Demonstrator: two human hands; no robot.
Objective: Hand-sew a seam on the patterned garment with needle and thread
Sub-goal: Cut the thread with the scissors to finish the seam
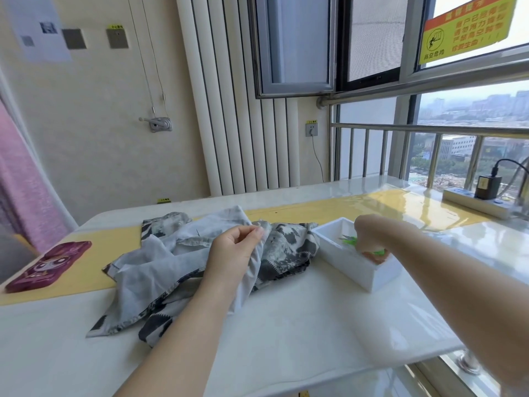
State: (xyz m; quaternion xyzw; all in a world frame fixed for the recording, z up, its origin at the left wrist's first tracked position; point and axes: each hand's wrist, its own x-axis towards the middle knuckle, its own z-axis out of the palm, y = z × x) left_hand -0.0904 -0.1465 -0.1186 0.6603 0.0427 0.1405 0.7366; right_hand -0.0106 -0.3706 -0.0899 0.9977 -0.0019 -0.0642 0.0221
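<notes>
Patterned garment (183, 253) lies crumpled on the white table (286, 325), just beside a white box (337, 253), seen from the head camera. The left hand (232, 253) pinches a raised fold of its pale edge between thumb and fingertips. The right hand (369, 233) dips into the box among green bits (347, 240); whether it grips anything cannot be told. No needle, thread or stitching shows, so sewing seems barely begun, with tools likely being fetched.

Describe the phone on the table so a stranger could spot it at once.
Start at the white table with its yellow strip. Follow the strip to its left end, past the patterned garment. The phone lies flat there, the only maroon thing, with a cartoon face.
</notes>
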